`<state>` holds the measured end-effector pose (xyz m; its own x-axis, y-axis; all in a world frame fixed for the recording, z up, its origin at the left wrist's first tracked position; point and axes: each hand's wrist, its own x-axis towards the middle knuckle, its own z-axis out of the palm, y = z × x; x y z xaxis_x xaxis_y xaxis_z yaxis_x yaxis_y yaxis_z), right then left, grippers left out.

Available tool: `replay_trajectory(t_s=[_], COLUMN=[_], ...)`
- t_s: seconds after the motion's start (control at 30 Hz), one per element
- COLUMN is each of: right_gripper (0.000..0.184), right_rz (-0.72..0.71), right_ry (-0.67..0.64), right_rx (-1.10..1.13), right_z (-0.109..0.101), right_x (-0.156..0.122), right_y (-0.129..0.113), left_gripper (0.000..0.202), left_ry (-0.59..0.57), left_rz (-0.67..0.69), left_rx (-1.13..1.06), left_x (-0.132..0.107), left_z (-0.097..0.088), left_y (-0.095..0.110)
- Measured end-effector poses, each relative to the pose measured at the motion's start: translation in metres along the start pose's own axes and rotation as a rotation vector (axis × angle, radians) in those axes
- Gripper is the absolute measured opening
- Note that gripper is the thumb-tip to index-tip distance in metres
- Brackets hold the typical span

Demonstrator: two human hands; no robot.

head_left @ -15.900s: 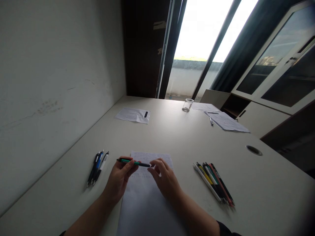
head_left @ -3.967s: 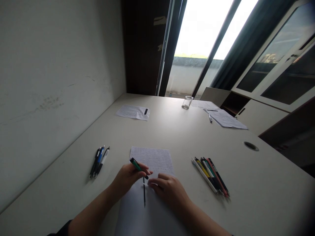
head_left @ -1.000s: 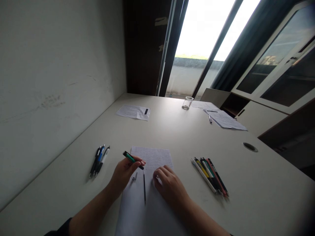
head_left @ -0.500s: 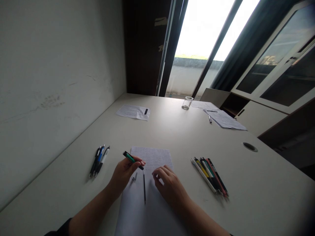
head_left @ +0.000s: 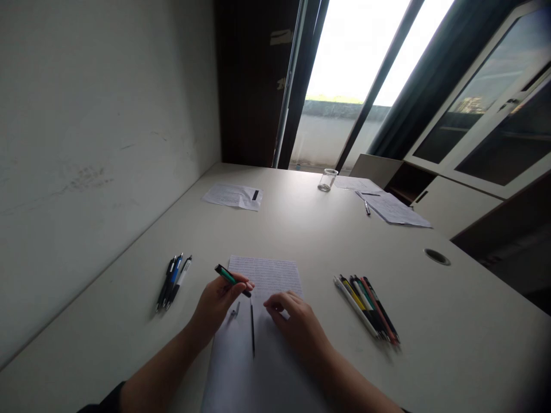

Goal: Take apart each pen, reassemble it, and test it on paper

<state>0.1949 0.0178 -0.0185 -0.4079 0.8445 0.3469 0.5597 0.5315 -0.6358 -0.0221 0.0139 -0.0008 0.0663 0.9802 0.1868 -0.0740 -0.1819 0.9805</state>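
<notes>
My left hand [head_left: 219, 301] grips a green and black pen barrel [head_left: 230, 276], tilted above the lined sheet of paper [head_left: 267, 269]. Below its lower end, a dark, thin pen refill [head_left: 253, 338] lies lengthwise on the paper. Small pen parts [head_left: 236, 311], one looking like a spring or a clear tip, rest beside the left fingers. My right hand [head_left: 293, 318] is over the paper's right side, thumb and forefinger brought together in a pinch. Whatever may be between those fingertips is too small to make out.
Left of the paper lie several pens [head_left: 173, 282]; another group of several pens [head_left: 368, 310] is on the right. A glass cup [head_left: 328, 180], loose papers [head_left: 394, 207] and a crumpled sheet [head_left: 235, 196] are at the table's far side. A wall [head_left: 107, 143] borders the left.
My right hand has shifted slightly left, and its thumb and forefinger have drawn closer together. The left hand and the pen barrel stay in place.
</notes>
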Motion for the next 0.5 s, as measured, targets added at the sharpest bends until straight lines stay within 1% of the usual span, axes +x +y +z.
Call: replay_trajectory(t_s=[0.2,0.5], right_gripper=[0.022,0.026], right_rz=[0.043,0.003], right_ry=[-0.052,-0.089], right_rx=[-0.007,-0.036], right_z=[-0.0002,0.0004], right_x=[0.0000,0.0014], right_y=[0.0004,-0.0018], left_gripper=[0.019,0.019], left_ry=[0.007,0.006], left_rz=[-0.018,-0.015], left_rx=[-0.001,-0.018], left_x=[-0.0004,-0.0005], left_z=[0.0006,0.0000], left_y=[0.0025,-0.0002])
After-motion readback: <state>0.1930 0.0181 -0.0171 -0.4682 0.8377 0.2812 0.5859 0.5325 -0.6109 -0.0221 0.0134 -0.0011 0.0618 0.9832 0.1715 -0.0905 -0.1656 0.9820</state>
